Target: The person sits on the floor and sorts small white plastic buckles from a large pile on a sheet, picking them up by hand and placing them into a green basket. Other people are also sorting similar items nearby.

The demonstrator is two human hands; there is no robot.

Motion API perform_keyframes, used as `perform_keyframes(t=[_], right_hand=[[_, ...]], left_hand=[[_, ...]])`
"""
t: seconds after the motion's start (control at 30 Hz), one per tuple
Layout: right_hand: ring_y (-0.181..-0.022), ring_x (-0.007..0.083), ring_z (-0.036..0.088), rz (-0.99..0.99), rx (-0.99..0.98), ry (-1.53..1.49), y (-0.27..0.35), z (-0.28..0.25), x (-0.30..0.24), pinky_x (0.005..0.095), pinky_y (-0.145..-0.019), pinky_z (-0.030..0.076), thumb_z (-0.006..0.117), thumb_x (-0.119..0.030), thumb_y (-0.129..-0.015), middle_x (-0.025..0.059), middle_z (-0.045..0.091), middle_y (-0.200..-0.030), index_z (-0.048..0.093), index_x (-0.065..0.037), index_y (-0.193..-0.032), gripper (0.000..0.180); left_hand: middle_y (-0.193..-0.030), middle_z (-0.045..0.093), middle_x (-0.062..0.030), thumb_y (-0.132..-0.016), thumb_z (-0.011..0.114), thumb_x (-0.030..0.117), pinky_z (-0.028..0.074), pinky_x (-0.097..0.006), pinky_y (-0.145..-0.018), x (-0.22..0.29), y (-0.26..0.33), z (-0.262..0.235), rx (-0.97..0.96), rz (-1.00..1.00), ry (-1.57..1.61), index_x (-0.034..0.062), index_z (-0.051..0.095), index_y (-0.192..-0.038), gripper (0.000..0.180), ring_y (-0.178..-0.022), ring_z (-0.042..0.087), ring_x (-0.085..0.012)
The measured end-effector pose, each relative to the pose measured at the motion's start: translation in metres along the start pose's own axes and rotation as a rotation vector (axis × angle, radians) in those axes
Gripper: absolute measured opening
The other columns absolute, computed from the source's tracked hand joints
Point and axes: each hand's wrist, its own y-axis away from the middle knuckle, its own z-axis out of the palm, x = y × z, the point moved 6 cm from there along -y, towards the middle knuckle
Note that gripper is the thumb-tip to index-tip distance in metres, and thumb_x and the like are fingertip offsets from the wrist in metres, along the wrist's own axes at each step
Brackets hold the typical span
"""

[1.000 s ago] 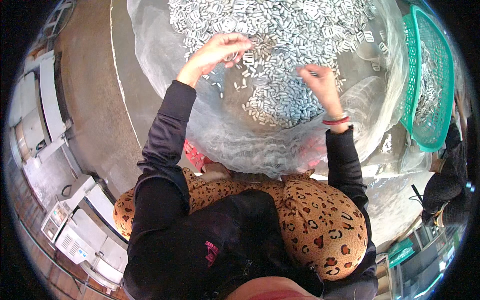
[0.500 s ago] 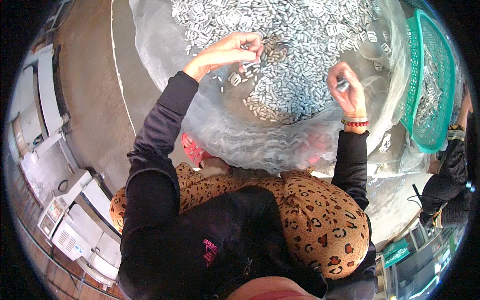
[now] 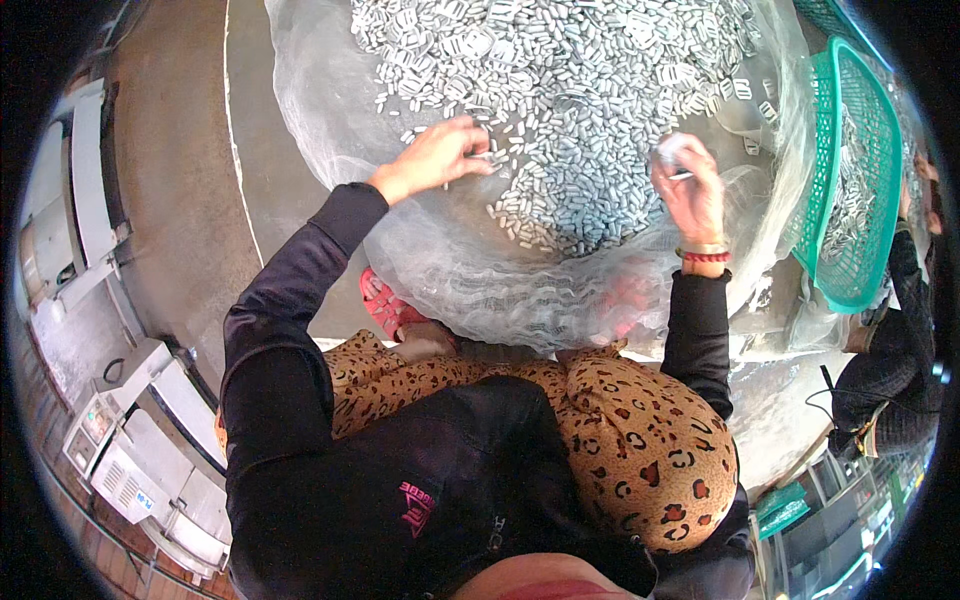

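Observation:
My left hand point(image 3: 440, 157) is above the left edge of a heap of small silvery metal pieces point(image 3: 575, 180). Its fingers are bent together on a small silvery buckle point(image 3: 490, 159), partly hidden and blurred. To the right of the heap, my right hand point(image 3: 693, 185) is raised with fingers curled round a shiny silvery metal piece point(image 3: 680, 160), whose exact shape is smeared. The heap mixes short pill-shaped pieces with flat slotted buckles point(image 3: 470, 42), thickest at the far side. It lies on a translucent white mesh sheet point(image 3: 480, 285) bunched up in front of me.
A green perforated plastic basket point(image 3: 855, 285) with silvery pieces inside stands at the right. Beyond it a co-worker's dark-clothed arm and leg point(image 3: 875, 375) show. White machines point(image 3: 150, 450) line the left side. A red sandal point(image 3: 382, 305) is by the mesh's near edge.
My left hand has moved left and down toward me, covering the spot where a loose buckle lay. My right hand has turned slightly, staying right of the heap. The view has shifted a little.

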Motion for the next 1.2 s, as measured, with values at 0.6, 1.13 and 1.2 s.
perform_keyframes(t=[0.6, 1.13, 1.2], right_hand=[[-0.085, 0.0171, 0.056, 0.058, -0.117, -0.18, -0.023, 0.012, -0.024, 0.0292, -0.069, 0.047, 0.056, -0.014, -0.089, 0.0085, 0.059, -0.102, 0.052, 0.0, -0.121, 0.034], [-0.073, 0.0296, 0.063, -0.484, -0.305, 2.04, -0.04, 0.07, 0.065, 0.0422, -0.064, 0.051, 0.059, -0.016, -0.079, 0.0174, 0.061, -0.088, 0.053, -0.001, -0.101, 0.027], [-0.07, 0.0257, 0.06, -0.461, -0.392, 1.545, -0.042, 0.03, 0.051, 0.0402, -0.06, 0.051, 0.059, -0.013, -0.078, 0.0126, 0.057, -0.081, 0.053, -0.003, -0.098, 0.024]], left_hand=[[-0.085, 0.06, -0.0159, -0.078, 0.068, 0.027, 0.048, -0.045, -0.067, 0.06, -0.11, 0.009, 0.478, -0.135, -0.124, 0.0027, 0.057, -0.088, 0.029, -0.079, 0.06, -0.0363], [-0.079, 0.054, -0.0043, -0.094, 0.04, 0.035, 0.039, -0.024, -0.041, 0.072, -0.05, -0.072, 0.286, 0.227, 1.586, 0.0049, 0.054, -0.079, 0.036, -0.063, 0.054, -0.0121], [-0.079, 0.055, -0.0039, -0.094, 0.038, 0.038, 0.037, -0.022, -0.039, 0.085, -0.062, -0.08, 0.319, 0.255, 1.762, 0.0048, 0.054, -0.08, 0.039, -0.062, 0.054, -0.0114]])
